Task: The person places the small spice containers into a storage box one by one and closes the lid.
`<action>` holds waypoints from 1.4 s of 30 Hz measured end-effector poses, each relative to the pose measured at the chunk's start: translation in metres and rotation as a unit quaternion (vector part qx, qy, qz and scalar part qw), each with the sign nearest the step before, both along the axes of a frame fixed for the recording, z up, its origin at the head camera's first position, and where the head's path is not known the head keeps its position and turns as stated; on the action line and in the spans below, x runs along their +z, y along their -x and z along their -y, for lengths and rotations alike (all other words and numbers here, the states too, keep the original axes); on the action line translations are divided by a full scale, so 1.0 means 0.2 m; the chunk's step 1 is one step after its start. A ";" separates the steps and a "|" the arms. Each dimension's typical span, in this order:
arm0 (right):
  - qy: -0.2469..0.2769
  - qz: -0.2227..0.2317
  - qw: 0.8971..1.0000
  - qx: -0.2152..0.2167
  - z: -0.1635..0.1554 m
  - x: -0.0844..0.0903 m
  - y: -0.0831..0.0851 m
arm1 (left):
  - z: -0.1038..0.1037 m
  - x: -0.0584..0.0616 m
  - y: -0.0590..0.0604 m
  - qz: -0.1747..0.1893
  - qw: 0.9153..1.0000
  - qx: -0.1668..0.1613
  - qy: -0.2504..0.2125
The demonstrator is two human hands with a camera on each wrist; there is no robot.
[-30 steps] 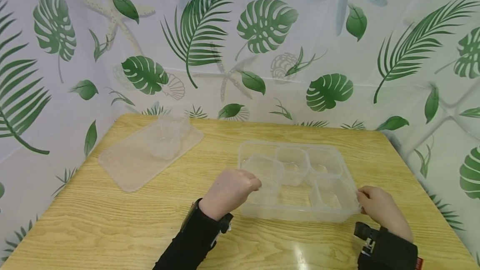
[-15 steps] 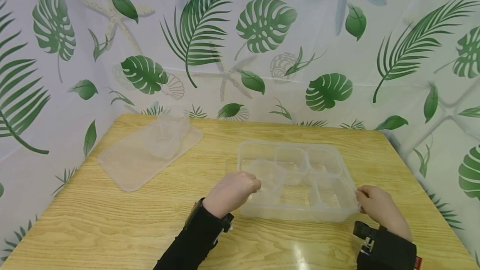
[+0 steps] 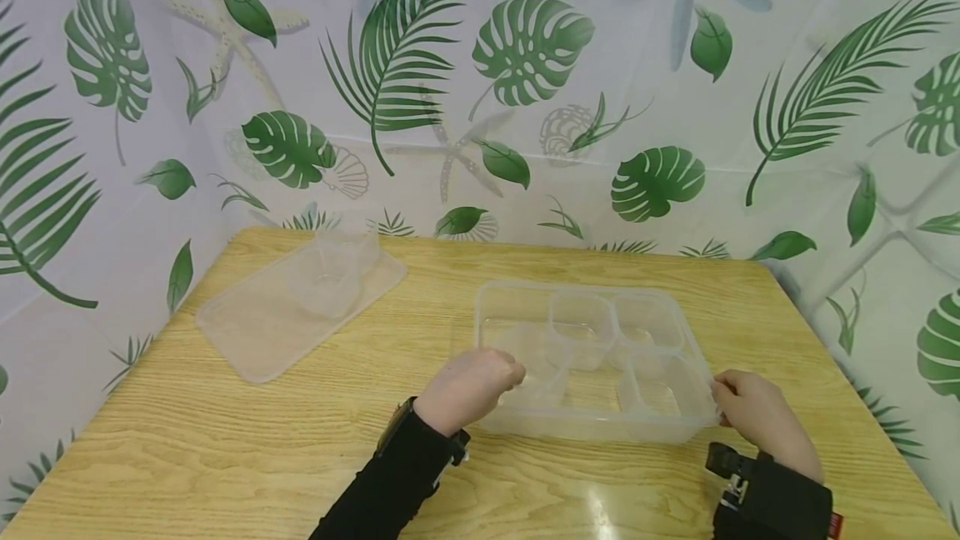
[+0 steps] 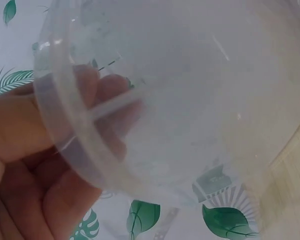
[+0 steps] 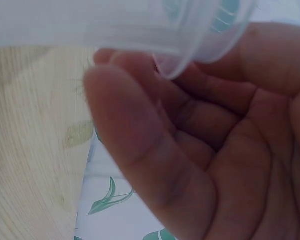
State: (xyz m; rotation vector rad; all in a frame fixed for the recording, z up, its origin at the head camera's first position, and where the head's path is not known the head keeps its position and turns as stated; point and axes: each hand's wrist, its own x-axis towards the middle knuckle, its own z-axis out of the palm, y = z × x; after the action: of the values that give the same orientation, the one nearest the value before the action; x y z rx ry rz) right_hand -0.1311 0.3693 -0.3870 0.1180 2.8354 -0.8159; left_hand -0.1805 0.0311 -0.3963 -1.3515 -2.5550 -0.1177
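A large clear plastic box (image 3: 491, 300) with several small clear cups in it sits on the wooden table (image 3: 225, 457). My left hand (image 3: 468, 386) grips one small clear cup (image 3: 536, 365) at the box's near left part. In the left wrist view my fingers (image 4: 97, 100) curl round that cup's rim (image 4: 65, 125). At the box's near right corner, my right hand (image 3: 753, 411) holds the edge. The right wrist view shows the box's rim (image 5: 140, 25) against my curled fingers (image 5: 140, 150).
A flat clear lid (image 3: 262, 332) lies at the table's far left, with another small clear cup (image 3: 337, 265) standing on it. A leaf-printed curtain (image 3: 525, 90) closes off the back and both sides of the table.
My left hand has come slightly nearer and lower, bringing the small cup down into the box. The right hand has stayed at the corner.
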 end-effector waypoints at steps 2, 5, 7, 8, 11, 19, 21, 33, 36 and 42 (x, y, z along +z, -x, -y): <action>0.000 -0.001 1.000 0.001 0.00 0.00 0.00 | 0.00 0.00 0.00 0.004 1.000 0.002 0.007; -0.001 0.000 1.000 0.000 0.00 0.00 0.00 | -0.01 -0.01 0.00 0.004 1.000 0.001 0.009; -0.001 0.000 1.000 0.000 0.00 0.00 0.00 | -0.01 -0.01 0.00 0.007 1.000 0.000 0.011; -0.001 0.000 1.000 -0.001 0.00 0.00 0.00 | -0.01 -0.02 0.00 0.007 1.000 -0.001 0.011; 0.001 0.004 1.000 -0.001 0.00 0.00 0.01 | -0.01 -0.02 0.00 0.003 1.000 0.002 0.011; 0.002 0.006 1.000 0.000 0.00 0.00 0.01 | -0.01 -0.03 0.00 0.001 1.000 0.009 0.005; 0.003 0.007 1.000 -0.001 0.00 0.00 0.01 | -0.01 -0.03 0.00 -0.002 1.000 0.010 0.006; 0.004 0.007 1.000 -0.002 0.00 0.00 0.01 | -0.01 -0.01 -0.01 -0.022 0.999 0.025 0.010; 0.008 0.010 1.000 -0.004 0.00 0.01 0.01 | -0.02 0.00 -0.02 -0.014 0.999 0.028 0.012; 0.011 0.012 1.000 -0.007 0.00 0.01 0.00 | -0.03 0.00 -0.04 -0.022 0.999 0.028 0.018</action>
State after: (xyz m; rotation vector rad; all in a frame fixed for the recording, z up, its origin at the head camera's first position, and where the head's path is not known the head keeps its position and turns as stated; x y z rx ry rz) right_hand -0.1320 0.3688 -0.3857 0.1427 2.8058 -0.8416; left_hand -0.1725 0.0361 -0.3962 -1.2786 -2.5685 -0.0307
